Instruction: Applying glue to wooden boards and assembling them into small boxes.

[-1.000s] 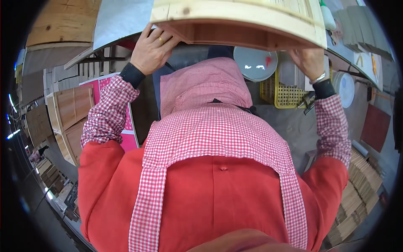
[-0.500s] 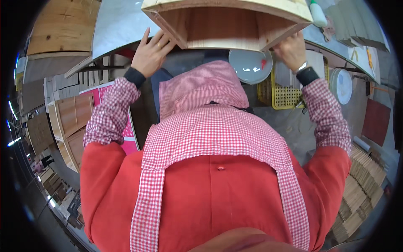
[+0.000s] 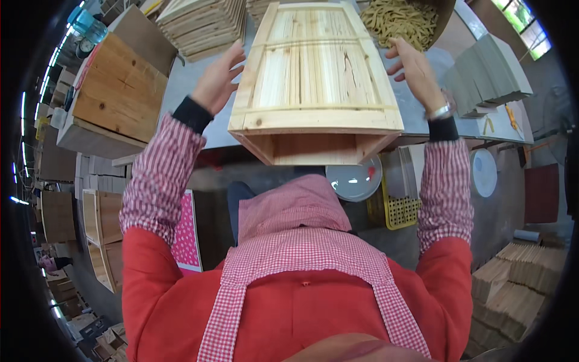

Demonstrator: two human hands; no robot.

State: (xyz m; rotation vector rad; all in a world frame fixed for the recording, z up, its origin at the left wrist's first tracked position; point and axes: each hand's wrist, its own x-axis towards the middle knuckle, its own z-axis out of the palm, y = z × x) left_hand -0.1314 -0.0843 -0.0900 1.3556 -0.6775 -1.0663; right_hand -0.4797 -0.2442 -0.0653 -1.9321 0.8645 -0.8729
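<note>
A pale wooden box lies on the worktable with its open end facing me. Two thin tan bands cross its upper panel, one near the front and one farther back. Beside the box's left edge is my left hand, its fingers spread and holding nothing. On the opposite side my right hand is raised, fingers apart and curved, with a small gap to the box. A round container of tan rubber bands stands just beyond my right hand.
Stacked wooden panels stand at the back left, near a brown wooden box. Grey boards stand on the right of the table. Below it are a lidded bucket and a yellow crate.
Both hands have left the box's lower front sides and moved farther back along it, fingers now apart. The view has shifted up, so the box's top and the table behind it show.
</note>
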